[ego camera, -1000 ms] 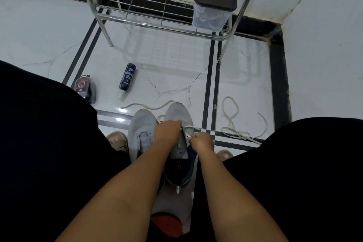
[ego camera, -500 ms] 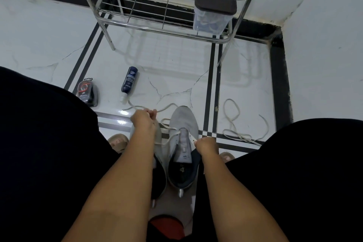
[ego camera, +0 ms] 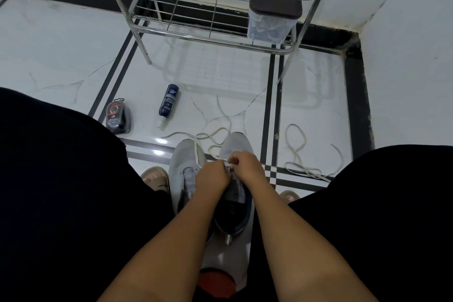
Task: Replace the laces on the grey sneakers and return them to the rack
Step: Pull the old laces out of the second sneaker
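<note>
Since half a second ago the left hand (ego camera: 212, 175) has come back from the left sneaker (ego camera: 185, 167) to the right sneaker (ego camera: 235, 147), beside the right hand (ego camera: 246, 164). Both hands pinch the white lace (ego camera: 215, 138) there, fingers curled; the fingertips are hidden. The arms cover the sneakers' heels. Both sneakers stand on the floor, near the rack (ego camera: 208, 39).

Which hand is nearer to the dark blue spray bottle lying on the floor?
The left hand. It is over the sneakers, below and right of the spray bottle in the view. The right hand is beside it, farther right.
</note>
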Available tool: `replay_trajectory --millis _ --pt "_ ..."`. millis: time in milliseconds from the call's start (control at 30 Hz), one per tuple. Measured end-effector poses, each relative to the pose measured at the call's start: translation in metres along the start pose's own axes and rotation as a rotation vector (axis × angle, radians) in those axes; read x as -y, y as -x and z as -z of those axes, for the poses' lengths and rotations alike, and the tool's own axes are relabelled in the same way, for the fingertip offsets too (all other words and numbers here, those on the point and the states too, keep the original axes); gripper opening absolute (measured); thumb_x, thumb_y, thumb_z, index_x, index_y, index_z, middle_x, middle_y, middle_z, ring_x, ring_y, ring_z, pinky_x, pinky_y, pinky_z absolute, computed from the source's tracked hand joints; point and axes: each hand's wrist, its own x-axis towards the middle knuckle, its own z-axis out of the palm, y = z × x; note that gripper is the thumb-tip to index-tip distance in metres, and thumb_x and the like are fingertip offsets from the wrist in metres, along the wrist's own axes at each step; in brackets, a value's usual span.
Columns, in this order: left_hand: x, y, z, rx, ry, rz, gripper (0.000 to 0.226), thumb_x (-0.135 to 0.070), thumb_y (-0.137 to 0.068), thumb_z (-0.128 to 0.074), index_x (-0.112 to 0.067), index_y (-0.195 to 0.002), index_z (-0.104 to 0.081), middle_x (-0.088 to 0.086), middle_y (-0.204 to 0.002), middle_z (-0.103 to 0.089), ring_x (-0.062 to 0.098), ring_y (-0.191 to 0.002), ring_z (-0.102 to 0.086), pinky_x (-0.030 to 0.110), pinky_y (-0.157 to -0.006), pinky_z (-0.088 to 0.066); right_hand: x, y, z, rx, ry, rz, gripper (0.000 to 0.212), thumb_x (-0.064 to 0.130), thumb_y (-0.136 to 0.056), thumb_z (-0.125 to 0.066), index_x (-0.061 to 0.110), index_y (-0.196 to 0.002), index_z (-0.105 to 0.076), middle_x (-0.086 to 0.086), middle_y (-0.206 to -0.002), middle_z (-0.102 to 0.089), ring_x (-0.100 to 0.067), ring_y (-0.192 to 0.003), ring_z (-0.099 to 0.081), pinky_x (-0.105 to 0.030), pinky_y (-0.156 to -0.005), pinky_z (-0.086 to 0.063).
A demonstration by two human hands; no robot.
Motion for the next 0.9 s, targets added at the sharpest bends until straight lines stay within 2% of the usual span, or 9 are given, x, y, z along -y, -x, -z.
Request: replay_trajectory --millis 167,267,367,433,500,567,633,800,900 --pt "0.007 -0.004 -0.001 -0.024 0.077 0.032 0.024 -0.017 -0.091 -0.048 -0.002 -0.082 -0.065 0.017 -0.090 -0.067 0.029 -0.085 -0.063 0.033 -0.064 -0.040 -0.002 -0.004 -0.010 -0.014 0.188 0.097 0.018 0.004 -0.084 -0.055 0.020 -0.090 -0.063 -0.002 -0.101 -0.061 -0.024 -0.096 -0.055 -0.034 -0.074 -0.047" --pt "0.010 -0.004 -0.002 -0.034 0.130 0.067 0.022 -0.009 -0.089 -0.049 0.004 -0.078 -0.063 0.019 -0.086 -0.066 0.032 -0.084 -0.064 0.034 -0.063 -0.039 -0.001 -0.006 -0.011 -0.111 0.008 -0.036 0.018 0.004 -0.088 -0.047 0.015 -0.090 -0.061 -0.004 -0.098 -0.061 -0.023 -0.089 -0.056 -0.033 -0.072 -0.046" --pt "0.010 -0.003 0.001 -0.021 0.140 0.108 0.023 -0.002 -0.086 -0.047 0.000 -0.065 -0.057 0.015 -0.071 -0.059 0.031 -0.083 -0.063 0.030 -0.059 -0.032 -0.003 -0.013 0.011 -0.388 -0.446 -0.390 0.022 0.011 -0.096 -0.042 0.009 -0.101 -0.063 -0.007 -0.101 -0.063 -0.024 -0.089 -0.057 -0.030 -0.073 -0.047" --pt "0.013 -0.002 0.002 -0.014 0.166 0.141 0.034 -0.002 -0.086 -0.047 -0.009 -0.054 -0.041 0.013 -0.065 -0.054 0.031 -0.083 -0.062 0.029 -0.059 -0.030 -0.007 -0.021 0.045 -0.652 -0.733 -0.551 0.027 0.013 -0.097 -0.039 0.005 -0.100 -0.065 -0.012 -0.099 -0.067 -0.028 -0.092 -0.063 -0.036 -0.078 -0.054" --pt "0.015 -0.004 0.001 0.003 0.220 0.166 0.029 -0.003 -0.087 -0.048 -0.006 -0.058 -0.050 0.020 -0.080 -0.064 0.032 -0.085 -0.063 0.028 -0.060 -0.034 -0.007 -0.023 0.083 -0.915 -0.934 -0.594 0.027 0.010 -0.097 -0.038 0.002 -0.092 -0.063 -0.011 -0.087 -0.066 -0.026 -0.083 -0.065 -0.038 -0.076 -0.057" --pt "0.017 -0.007 0.000 0.013 0.279 0.192 0.020 -0.005 -0.088 -0.049 0.000 -0.080 -0.066 0.019 -0.092 -0.068 0.031 -0.090 -0.063 0.026 -0.064 -0.038 -0.003 -0.022 0.101 -1.024 -0.999 -0.526 0.020 0.006 -0.096 -0.037 0.008 -0.091 -0.057 -0.006 -0.080 -0.064 -0.022 -0.074 -0.065 -0.031 -0.066 -0.057" --pt "0.018 -0.007 -0.002 0.043 0.317 0.192 0.020 -0.007 -0.089 -0.051 0.000 -0.091 -0.069 0.016 -0.096 -0.069 0.030 -0.093 -0.063 0.025 -0.068 -0.040 0.007 -0.018 0.091 -0.898 -0.859 -0.418 0.020 0.003 -0.094 -0.033 0.017 -0.096 -0.047 -0.006 -0.082 -0.062 -0.024 -0.073 -0.064 -0.034 -0.061 -0.055" --pt "0.018 -0.010 -0.003 0.067 0.343 0.187 0.020 -0.013 -0.089 -0.053 -0.001 -0.087 -0.069 0.016 -0.091 -0.070 0.031 -0.091 -0.064 0.030 -0.073 -0.046 0.005 -0.009 0.013 -0.114 0.002 -0.051 0.025 0.010 -0.086 -0.047 0.016 -0.093 -0.071 -0.005 -0.113 -0.061 -0.026 -0.102 -0.059 -0.040 -0.090 -0.050" --pt "0.016 -0.009 -0.002 0.068 0.328 0.176 0.021 -0.016 -0.091 -0.053 -0.003 -0.089 -0.069 0.016 -0.093 -0.070 0.029 -0.093 -0.064 0.030 -0.076 -0.047 0.002 -0.003 -0.012 -0.113 0.303 0.048 0.022 0.014 -0.088 -0.050 0.015 -0.106 -0.062 -0.005 -0.118 -0.054 -0.026 -0.113 -0.049 -0.041 -0.092 -0.041"
